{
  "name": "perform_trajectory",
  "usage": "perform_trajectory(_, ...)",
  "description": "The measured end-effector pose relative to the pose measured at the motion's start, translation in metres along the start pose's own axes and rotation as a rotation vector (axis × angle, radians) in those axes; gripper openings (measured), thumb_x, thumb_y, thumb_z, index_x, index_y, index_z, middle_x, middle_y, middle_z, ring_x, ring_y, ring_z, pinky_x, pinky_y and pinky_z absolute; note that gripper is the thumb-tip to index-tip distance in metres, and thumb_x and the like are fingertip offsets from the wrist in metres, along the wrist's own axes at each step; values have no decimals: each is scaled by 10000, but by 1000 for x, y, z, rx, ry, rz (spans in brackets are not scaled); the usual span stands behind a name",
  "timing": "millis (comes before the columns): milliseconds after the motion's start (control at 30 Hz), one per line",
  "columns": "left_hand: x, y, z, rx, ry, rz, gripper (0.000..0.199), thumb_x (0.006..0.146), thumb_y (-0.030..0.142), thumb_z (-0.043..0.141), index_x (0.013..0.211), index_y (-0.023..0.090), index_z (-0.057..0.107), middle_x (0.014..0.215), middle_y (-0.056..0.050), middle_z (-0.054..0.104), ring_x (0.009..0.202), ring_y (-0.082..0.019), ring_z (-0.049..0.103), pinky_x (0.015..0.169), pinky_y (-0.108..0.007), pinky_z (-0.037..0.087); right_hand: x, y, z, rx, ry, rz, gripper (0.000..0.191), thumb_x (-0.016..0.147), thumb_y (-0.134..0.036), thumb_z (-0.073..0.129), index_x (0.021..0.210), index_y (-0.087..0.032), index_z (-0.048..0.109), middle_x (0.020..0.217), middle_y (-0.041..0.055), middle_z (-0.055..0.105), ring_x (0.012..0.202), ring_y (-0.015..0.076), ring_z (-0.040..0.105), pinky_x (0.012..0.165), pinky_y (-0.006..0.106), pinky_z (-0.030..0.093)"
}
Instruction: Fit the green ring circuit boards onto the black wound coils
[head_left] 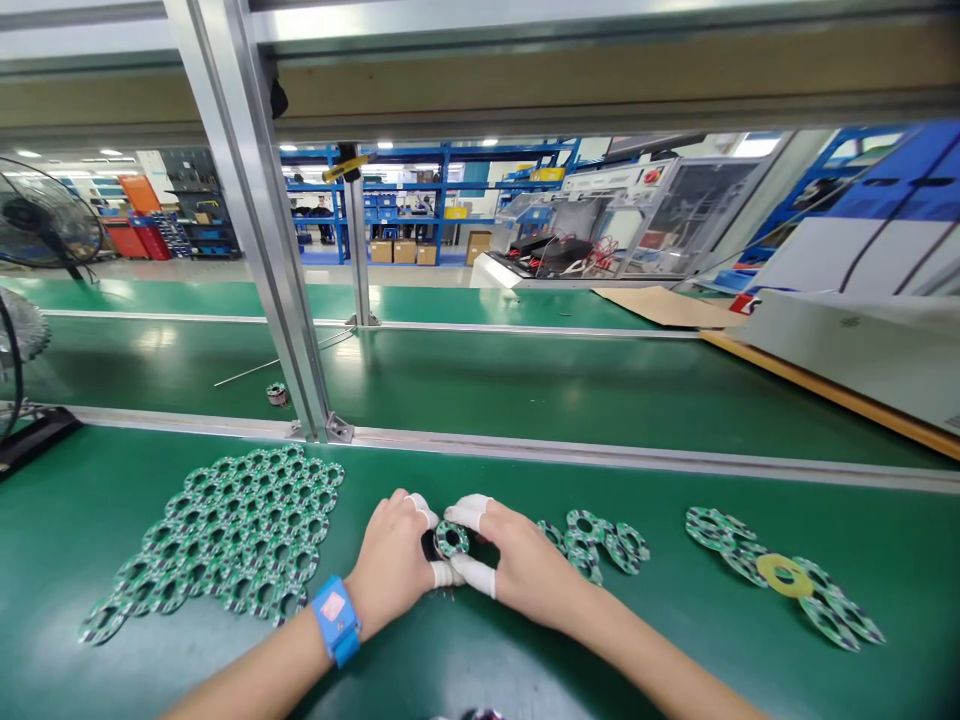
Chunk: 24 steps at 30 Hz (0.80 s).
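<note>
What lies beneath the ring-shaped circuit board [463, 541] is mostly hidden by white finger covers [478, 576]; an object [484, 714] is cut off by the bottom edge and cannot be identified. Above the worktop [637, 660], the board is pinched between left hand [394, 555] and right hand [529, 570], both angled inward.

Beyond the green-topped workbench [525, 390], blue shelving racks [443, 190] stand on a pale floor [217, 270], cardboard boxes [405, 251] at their base; ceiling lights [385, 145] glow above, and a caged fan [30, 215] stands far left.
</note>
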<state>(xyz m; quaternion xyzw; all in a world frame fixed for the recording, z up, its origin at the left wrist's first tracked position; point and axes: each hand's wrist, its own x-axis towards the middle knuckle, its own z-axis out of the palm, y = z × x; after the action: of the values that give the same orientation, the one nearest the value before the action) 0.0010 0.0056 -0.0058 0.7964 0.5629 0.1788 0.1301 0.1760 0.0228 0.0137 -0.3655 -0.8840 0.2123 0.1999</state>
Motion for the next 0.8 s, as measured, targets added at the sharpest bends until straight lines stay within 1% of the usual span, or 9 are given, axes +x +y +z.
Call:
perform_trajectory(100,0,0,1,-6,8,-3,360,724,536,622,742,177,618,813,-61,605,814,-235,498,699,-333,359,-1,-1,-1,-57,-20,23,283,783,-200,613,1065,-177,611,1034,99,634,908,231,599,788,350,493)
perform_trajectory(267,-1,0,4,-5,24,-5,383,721,555,616,729,172,604,810,-63,601,796,-230,497,670,-331,350,-2,-4,-3,-117,-36,28,245,808,-215,594,1049,-179,621,993,97,650,869,226,614,755,335,505)
perform_trajectory(500,0,2,0,-27,-16,-15,338,725,517,627,739,179,614,813,-56,607,809,-227,498,685,-326,342,-2,0,-2,-89,-20,9,260,792,-198,611,1052,-193,620,1016,91,650,888,227,612,765,333,507)
perform_trajectory(800,-1,2,3,-55,-5,-20,363,737,538,604,744,176,617,815,-55,606,807,-229,495,682,-331,337,-3,4,1,-69,-47,10,293,808,-206,618,1099,-180,611,1049,99,645,925,231,602,797,339,500)
